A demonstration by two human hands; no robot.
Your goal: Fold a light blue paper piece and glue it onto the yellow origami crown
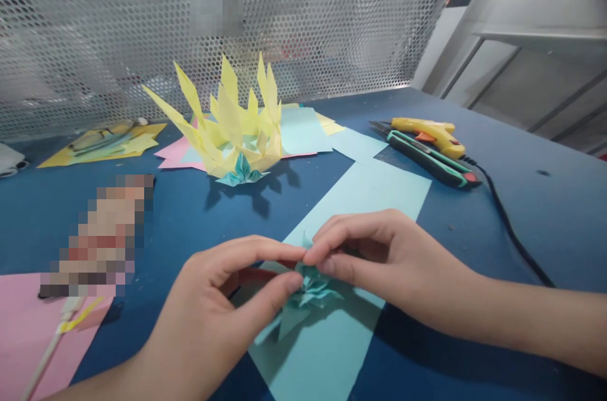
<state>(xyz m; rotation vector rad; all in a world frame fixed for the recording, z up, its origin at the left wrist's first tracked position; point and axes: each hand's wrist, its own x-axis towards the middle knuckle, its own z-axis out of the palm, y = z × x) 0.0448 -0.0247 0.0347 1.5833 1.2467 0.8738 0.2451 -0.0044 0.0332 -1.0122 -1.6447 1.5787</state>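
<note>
A teal folded-paper flower [310, 290] with pointed petals is between my two hands, low over a light-blue paper strip [346, 338]. My left hand [222, 293] pinches the flower's left side with thumb and index finger. From the right, my right hand [374, 252] pinches its upper petals between thumb and fingers. Both sets of fingertips almost meet, and they hide part of the flower's centre. Beyond them stands a yellow folded-paper crown [232, 129] with tall spikes and a small teal flower [243, 172] on its front.
At the right lie a yellow glue gun [434, 132] with a black cord [507, 217] and a black-and-green utility knife [427, 160]. Pink paper [28, 331] and a white cable [45, 360] are at lower left. A perforated metal panel [118, 28] borders the blue table [531, 211].
</note>
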